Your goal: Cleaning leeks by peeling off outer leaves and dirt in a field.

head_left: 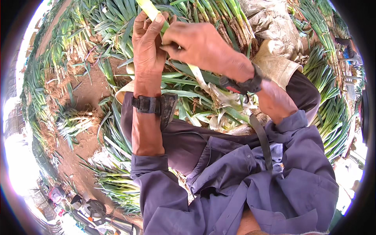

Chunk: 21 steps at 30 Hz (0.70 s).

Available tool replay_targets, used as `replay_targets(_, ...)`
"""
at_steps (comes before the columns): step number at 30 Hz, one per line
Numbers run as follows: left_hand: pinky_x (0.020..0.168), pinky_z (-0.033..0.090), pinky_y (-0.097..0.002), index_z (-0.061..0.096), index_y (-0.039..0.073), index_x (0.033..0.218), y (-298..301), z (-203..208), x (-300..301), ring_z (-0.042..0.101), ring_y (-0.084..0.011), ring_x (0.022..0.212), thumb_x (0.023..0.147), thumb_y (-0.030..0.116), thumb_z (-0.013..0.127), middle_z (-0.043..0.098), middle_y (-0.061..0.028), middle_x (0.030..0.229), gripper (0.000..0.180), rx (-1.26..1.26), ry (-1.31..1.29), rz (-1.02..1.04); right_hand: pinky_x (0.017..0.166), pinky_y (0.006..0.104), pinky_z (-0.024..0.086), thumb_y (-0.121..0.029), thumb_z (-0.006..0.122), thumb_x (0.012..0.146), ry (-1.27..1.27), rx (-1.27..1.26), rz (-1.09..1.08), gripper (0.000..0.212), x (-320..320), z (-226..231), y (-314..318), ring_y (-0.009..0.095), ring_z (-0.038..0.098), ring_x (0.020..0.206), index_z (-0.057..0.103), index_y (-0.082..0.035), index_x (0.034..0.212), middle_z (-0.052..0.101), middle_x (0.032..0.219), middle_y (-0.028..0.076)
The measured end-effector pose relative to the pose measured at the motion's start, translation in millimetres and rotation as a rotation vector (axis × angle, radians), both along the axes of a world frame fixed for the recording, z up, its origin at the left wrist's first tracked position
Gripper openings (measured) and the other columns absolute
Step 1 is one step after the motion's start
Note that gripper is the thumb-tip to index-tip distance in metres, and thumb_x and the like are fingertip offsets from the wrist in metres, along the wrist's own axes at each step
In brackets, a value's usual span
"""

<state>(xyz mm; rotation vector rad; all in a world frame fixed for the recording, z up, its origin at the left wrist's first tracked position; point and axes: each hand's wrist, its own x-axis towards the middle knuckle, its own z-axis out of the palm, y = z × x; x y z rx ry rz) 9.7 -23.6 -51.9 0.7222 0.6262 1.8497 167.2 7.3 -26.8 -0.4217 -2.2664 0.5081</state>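
My left hand (147, 43) gripped the green onion stalk (150, 9) up in front of me, fingers wrapped shut around it. My right hand (197, 45) pinched its loose outer skin (197, 76), closed tight. Pulling too hard, I judged, could snap the stalk or drop it into the leaf pile (203, 105) on my lap.

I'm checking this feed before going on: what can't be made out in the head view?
- Top of the leek: cut off by the upper edge.
- Its middle stretch: hidden behind the left hand and right hand.
- Right hand's fingertips and grip: hidden by its own knuckles.
- Roots of the leek: lost among peeled leaves on the lap.
- Gear at lower left: too small and warped by the rim.
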Motion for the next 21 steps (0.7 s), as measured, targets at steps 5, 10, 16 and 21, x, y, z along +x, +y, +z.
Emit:
replay_targets(5, 0.079, 0.053, -0.0308, 0.066, 0.008, 0.109, 6.5, -1.3, -2.6, 0.066, -0.0154, 0.09, 0.087, 0.003, 0.077, 0.07, -0.0044, 0.095, 0.026, -0.056, 0.113, 0.043, 0.068, 0.033, 0.054, -0.006, 0.068, 0.086, 0.194, -0.16, 0.022, 0.01, 8.4, -8.0, 17.5, 0.019, 0.066, 0.072, 0.061, -0.003, 0.093, 0.064, 0.089, 0.01)
replay_targets(10, 0.078, 0.058, -0.0338, 0.065, 0.007, 0.106, 12.0, -0.1, -13.1, 0.069, -0.0184, 0.088, 0.091, 0.006, 0.074, 0.069, -0.004, 0.095, 0.018, -0.046, 0.144, 0.217, 0.06, 0.0268, 0.054, -0.01, 0.066, 0.094, -0.065, -0.778, 0.15, 0.014, 12.8, -9.4, 1.0, 0.013, 0.068, 0.064, 0.056, 0.001, 0.092, 0.066, 0.081, 0.008)
replay_targets(16, 0.066, 0.06, -0.0334, 0.062, 0.007, 0.108, 2.5, 9.7, -25.5, 0.068, -0.0194, 0.075, 0.092, 0.016, 0.073, 0.07, -0.0099, 0.09, 0.021, 0.024, 0.076, 0.303, 0.06, 0.0289, 0.054, -0.008, 0.062, 0.094, -0.142, -1.026, 0.232, 0.012, 73.4, -46.3, -12.5, 0.014, 0.07, 0.071, 0.053, -0.001, 0.089, 0.065, 0.078, 0.008)
replay_targets(21, 0.055, 0.054, -0.0281, 0.06, 0.01, 0.107, 8.3, 12.9, -55.8, 0.062, -0.0145, 0.066, 0.093, 0.017, 0.073, 0.065, -0.0063, 0.08, 0.02, 0.052, 0.063, 0.476, 0.064, 0.0321, 0.053, -0.016, 0.067, 0.093, -1.055, -0.416, 0.174, 0.021, 149.1, -169.8, -22.8, 0.016, 0.066, 0.074, 0.064, -0.001, 0.108, 0.067, 0.088, 0.011)
